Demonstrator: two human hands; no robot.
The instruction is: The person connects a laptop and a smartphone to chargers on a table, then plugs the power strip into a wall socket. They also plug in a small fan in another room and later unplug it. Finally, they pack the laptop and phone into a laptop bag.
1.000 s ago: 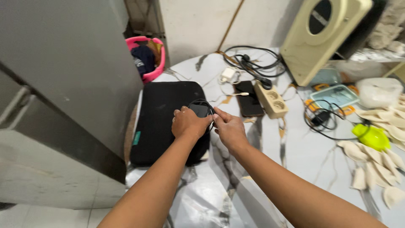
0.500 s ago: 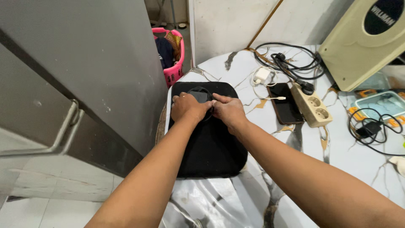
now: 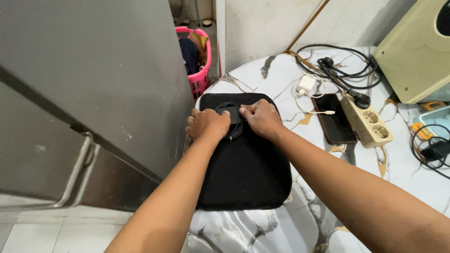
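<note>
Hands have come forward with the view over the last second: the black case that lay off to one side of your arms now sits square under them, so the work is centred in front of you. Your left hand is curled, knuckles up, pressing on the coiled black cable at the far end of the case; whether its fingers pinch the cord you cannot tell. Your right hand is half closed, thumb and fingertips gripping the small black charger block at the top of the coil. The case looks soft, flat and rounded at the corners, lying on the marble table beside a grey cabinet. A phone and power strip lie to the right, apart from it
</note>
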